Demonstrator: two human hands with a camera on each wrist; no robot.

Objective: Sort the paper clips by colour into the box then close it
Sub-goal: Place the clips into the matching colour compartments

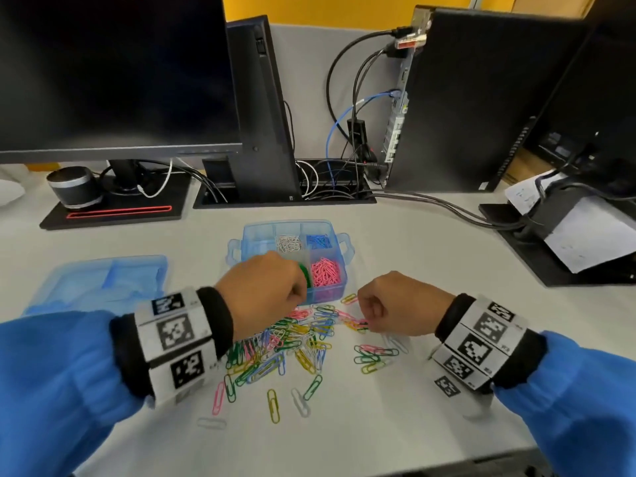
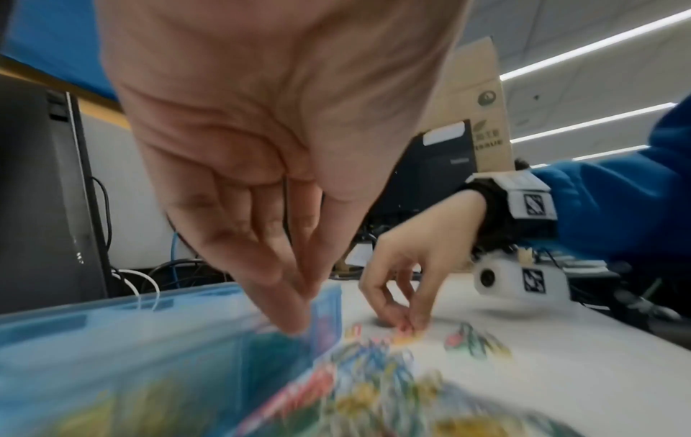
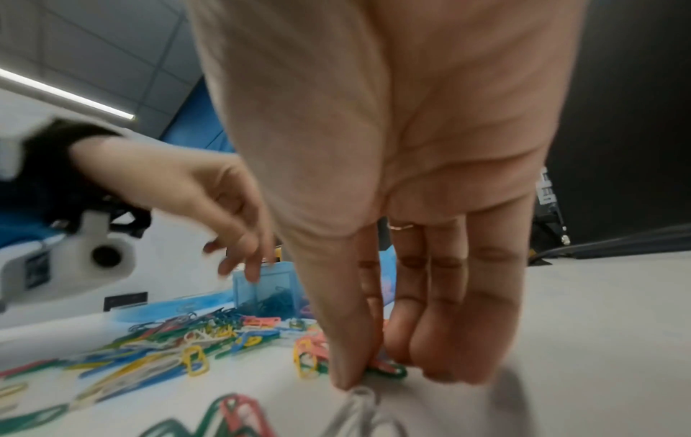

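A translucent blue compartment box (image 1: 237, 251) stands at mid-table and holds white clips (image 1: 289, 243), blue clips (image 1: 319, 241), pink clips (image 1: 325, 271) and green clips (image 1: 304, 274), each colour in its own section. My left hand (image 1: 299, 287) hangs over the front left of the box beside the green section. Its fingers point down and I see no clip between them (image 2: 299, 301). A mixed pile of paper clips (image 1: 285, 346) lies in front of the box. My right hand (image 1: 368, 321) reaches down at the pile's right edge and pinches a pink paper clip (image 3: 377, 362) on the table.
The box's blue lid (image 1: 99, 284) lies flat to the left. Behind stand a monitor (image 1: 113, 74) on its base, a small speaker (image 1: 72, 187), two computer towers (image 1: 261, 108) and cables (image 1: 344, 173). A black stand with papers (image 1: 578, 235) sits at the right.
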